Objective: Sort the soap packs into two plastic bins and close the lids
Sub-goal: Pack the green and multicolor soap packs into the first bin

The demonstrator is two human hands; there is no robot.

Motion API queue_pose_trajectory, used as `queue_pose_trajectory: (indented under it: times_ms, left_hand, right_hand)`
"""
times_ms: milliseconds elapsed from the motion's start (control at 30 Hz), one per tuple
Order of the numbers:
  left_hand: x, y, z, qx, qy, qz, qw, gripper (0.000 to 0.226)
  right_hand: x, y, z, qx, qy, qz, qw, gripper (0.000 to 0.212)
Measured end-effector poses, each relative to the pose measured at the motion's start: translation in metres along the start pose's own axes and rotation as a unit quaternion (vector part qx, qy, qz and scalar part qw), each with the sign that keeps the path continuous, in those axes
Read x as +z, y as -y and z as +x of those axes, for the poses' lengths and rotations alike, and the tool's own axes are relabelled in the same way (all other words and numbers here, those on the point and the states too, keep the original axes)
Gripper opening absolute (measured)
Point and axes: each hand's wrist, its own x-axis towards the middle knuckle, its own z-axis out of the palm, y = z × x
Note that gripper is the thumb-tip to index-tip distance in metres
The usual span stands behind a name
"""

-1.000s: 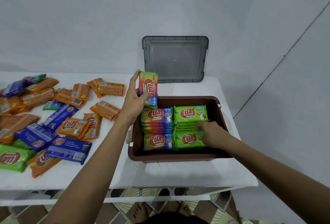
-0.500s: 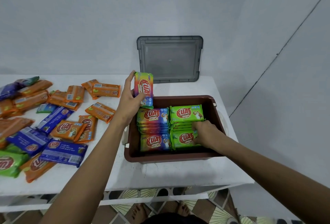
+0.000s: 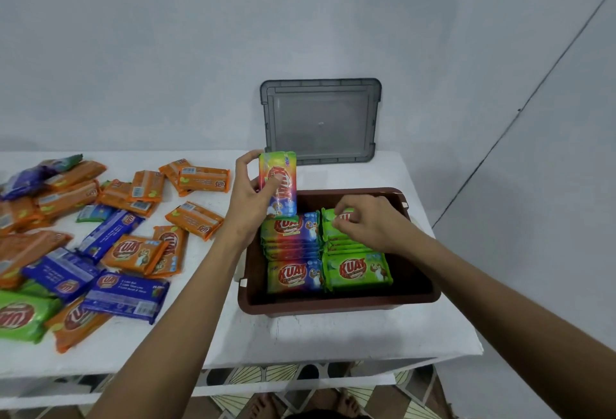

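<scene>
The sorting is partly done. The brown bin (image 3: 333,307) stands at the right end of the worktop (image 3: 333,335), near its front edge. It holds two columns of soap: rainbow packs (image 3: 293,273) on the left side and green packs (image 3: 358,270) on the right side, each in a near and a far stack. Many loose packs (image 3: 136,251), orange, blue and a few green, lie scattered over the left half of the worktop, so most of the work seems to remain. A second bin is not in view. The grey lid (image 3: 320,118) leans upright against the wall at the back edge of the worktop, behind the bin, so no lid is closed yet.

The left hand (image 3: 250,205) grips one rainbow soap pack (image 3: 280,181), with the thumb on its face. It holds the pack upright just above the far left corner of the bin, over the far rainbow stack. This is probably the next pack to go in. The right hand (image 3: 370,221) is inside the bin, over the far green stack, with curled fingers. It seems to pinch the top green pack (image 3: 328,233) there, perhaps to straighten it. The two hands are near each other but apart.
</scene>
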Motion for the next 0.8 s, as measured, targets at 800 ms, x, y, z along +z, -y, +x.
queue_pose_trajectory:
  times_ms: [800]
  left_hand:
    - [-0.021,-0.004,-0.004,0.039,0.011,0.185,0.982,0.031]
  right_hand:
    - [0.035,0.027,0.014,0.018,-0.08,0.445,0.892,0.031]
